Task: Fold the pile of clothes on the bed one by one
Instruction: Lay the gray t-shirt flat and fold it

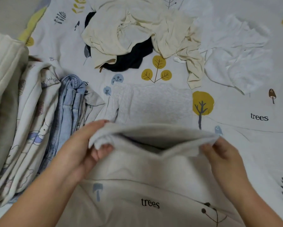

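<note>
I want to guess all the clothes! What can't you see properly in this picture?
Head view only:
- Black garment: mostly buried under the cream garment, so its type is unclear.
- Grey garment: near end lifted by the left hand and right hand, hiding what lies beneath.
- Folded jeans: only the edges show.
- White garment: washed out by glare.
</note>
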Motion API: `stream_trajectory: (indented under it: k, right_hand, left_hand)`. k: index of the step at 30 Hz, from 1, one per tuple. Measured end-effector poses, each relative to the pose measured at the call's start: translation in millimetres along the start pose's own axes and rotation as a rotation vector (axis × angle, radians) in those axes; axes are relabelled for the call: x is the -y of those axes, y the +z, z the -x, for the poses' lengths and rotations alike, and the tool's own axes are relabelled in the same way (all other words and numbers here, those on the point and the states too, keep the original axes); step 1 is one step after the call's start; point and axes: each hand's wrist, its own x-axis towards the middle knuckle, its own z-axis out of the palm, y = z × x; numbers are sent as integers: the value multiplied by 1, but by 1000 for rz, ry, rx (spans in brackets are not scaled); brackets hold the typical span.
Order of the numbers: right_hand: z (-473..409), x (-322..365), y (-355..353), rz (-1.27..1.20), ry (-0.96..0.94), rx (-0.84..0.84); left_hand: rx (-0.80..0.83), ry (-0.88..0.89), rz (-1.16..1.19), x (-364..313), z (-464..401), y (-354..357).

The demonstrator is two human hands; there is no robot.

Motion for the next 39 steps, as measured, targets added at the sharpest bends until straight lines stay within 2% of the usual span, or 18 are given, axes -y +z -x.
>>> stream_trajectory:
  k: [5,9,11,14,15,17,19,22,24,32,39]
  right_hand:
    - [-73,18,8,-51,16,-125]
    - [-113,12,21,1,107,-190]
    - [-123,3,27,43,174,-234]
    - [-123,-7,32,83,270,-254]
    - [-122,-10,34,92,286,-254]
    - [-118,-13,38,99,327,-243]
    - [-116,-18,43,97,370,-208]
    - [-113,-19,50,111,396,-148]
    - [-112,-16,51,106,372,-132]
    - [-86,30,20,-9,218,-154]
    - [-57,104,-7,26,97,-74]
  left_hand:
    - [-48,24,119,-33,-59,40]
    - [-118,59,-51,-37,-97,51]
    - [-217,144,-310,-32,-108,51]
    - [-402,391,-1041,-19,-113,45]
    - [-410,448,-1185,-14,-112,45]
    - [-353,358,-1274,-5,-112,49]
    - [-337,227,-1248,0,-114,52]
    - [-354,189,-1181,-2,-117,56]
    - [-330,166,-1040,-6,-118,56]
    - [-79,25,-545,-24,-72,52]
    - [-116,57,-352,-55,13,47]
